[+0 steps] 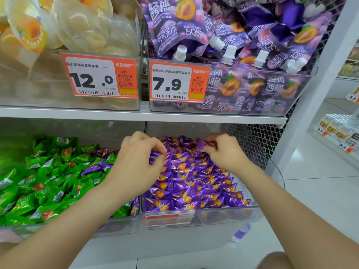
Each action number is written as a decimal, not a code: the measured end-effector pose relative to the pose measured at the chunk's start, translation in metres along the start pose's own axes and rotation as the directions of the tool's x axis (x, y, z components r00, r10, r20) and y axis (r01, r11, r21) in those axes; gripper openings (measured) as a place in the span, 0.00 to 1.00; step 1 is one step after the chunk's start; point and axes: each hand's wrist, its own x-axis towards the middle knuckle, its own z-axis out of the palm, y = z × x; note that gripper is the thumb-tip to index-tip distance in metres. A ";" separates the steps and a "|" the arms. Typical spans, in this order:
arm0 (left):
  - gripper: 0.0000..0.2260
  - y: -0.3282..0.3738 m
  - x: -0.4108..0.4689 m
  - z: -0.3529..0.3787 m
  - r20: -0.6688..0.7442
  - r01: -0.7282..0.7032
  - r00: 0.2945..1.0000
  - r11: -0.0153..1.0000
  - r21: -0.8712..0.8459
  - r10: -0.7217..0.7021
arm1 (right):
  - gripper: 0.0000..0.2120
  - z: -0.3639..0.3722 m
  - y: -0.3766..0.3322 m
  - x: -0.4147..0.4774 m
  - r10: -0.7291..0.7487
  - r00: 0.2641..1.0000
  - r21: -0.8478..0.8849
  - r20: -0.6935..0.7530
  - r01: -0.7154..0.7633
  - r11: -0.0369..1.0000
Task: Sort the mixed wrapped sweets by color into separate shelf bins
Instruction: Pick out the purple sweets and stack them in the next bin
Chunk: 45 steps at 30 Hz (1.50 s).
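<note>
Two clear bins sit side by side on the lower shelf. The left bin (120, 223) holds green wrapped sweets (44, 181) with a few purple sweets (101, 166) mixed in near its right side. The right bin (223, 214) is packed with purple wrapped sweets (194, 183). My left hand (139, 162) hovers over the divide between the bins, fingers curled, thumb and fingertips at a purple sweet. My right hand (221, 152) reaches into the back of the right bin and pinches a purple sweet (204, 145).
The upper shelf carries a bin of pale jelly cups (77, 32) and a bin of purple spouted pouches (242, 45), each with an orange price tag. A wire mesh panel (256, 140) closes the right end. One purple sweet (241, 232) lies on the white floor below.
</note>
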 end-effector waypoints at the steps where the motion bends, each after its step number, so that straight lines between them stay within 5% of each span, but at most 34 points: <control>1: 0.09 0.000 -0.001 0.001 0.014 -0.005 1.000 1.000 0.024 0.004 | 0.16 0.007 0.001 0.001 0.001 0.999 -0.013 0.040 0.000 1.000; 12: 0.08 -0.002 0.000 0.002 0.038 -0.055 0.998 0.997 0.048 0.053 | 0.11 0.028 -0.010 0.007 -0.201 0.979 -0.121 0.042 0.204 0.971; 19: 0.07 -0.010 0.000 -0.009 -0.061 -0.014 0.998 0.999 -0.045 0.011 | 0.11 0.016 -0.017 0.001 -0.125 0.991 -0.146 0.053 0.131 0.981; 22: 0.06 -0.025 0.001 -0.026 -0.055 0.093 0.994 0.996 -0.012 -0.094 | 0.13 0.004 -0.048 -0.016 -0.177 0.983 -0.024 -0.055 0.176 0.984; 27: 0.09 -0.091 0.009 -0.060 0.179 0.301 0.921 0.924 0.238 -0.346 | 0.13 0.009 -0.137 -0.062 -0.456 0.890 0.172 -0.011 0.451 0.876; 32: 0.23 -0.141 0.014 -0.085 0.224 0.359 0.863 0.860 0.361 -0.454 | 0.13 0.041 -0.189 -0.065 -0.602 0.794 0.102 0.087 0.594 0.798; 38: 0.27 -0.167 0.020 -0.088 0.423 0.224 0.848 0.939 0.260 -0.320 | 0.07 0.075 -0.218 -0.035 -0.497 0.832 -0.205 0.248 0.546 0.812; 41: 0.28 -0.174 0.022 -0.086 0.517 0.139 0.828 0.973 0.184 -0.216 | 0.08 0.091 -0.229 -0.015 -0.432 0.855 -0.113 0.287 0.478 0.871; 45: 0.17 -0.186 0.026 -0.078 0.495 0.075 0.852 0.976 0.203 -0.168 | 0.13 0.107 -0.239 0.006 -0.367 0.845 0.018 0.390 0.391 0.920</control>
